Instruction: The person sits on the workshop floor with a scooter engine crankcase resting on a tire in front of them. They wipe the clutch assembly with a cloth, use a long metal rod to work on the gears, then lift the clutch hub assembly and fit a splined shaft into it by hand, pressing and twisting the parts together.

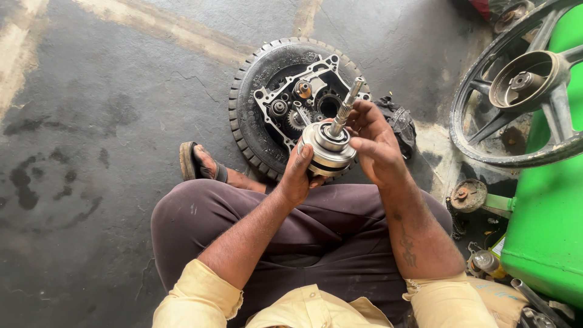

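Note:
I hold a round silver clutch assembly (328,149) with a long splined shaft (346,106) sticking up out of its middle. My left hand (297,179) grips the drum from below and behind. My right hand (373,143) rests against its right side, fingers by the base of the shaft. Just beyond my hands, an open engine case (303,97) with gears and bearings showing lies on a small black tyre (243,109) on the floor.
I squat on a dark, oil-stained concrete floor, one sandalled foot (200,163) showing at the left. A black alloy wheel (522,85) and a green vehicle body (546,225) stand at the right. A dark rag (398,121) lies beside the tyre. Small metal parts (467,195) sit near the green body.

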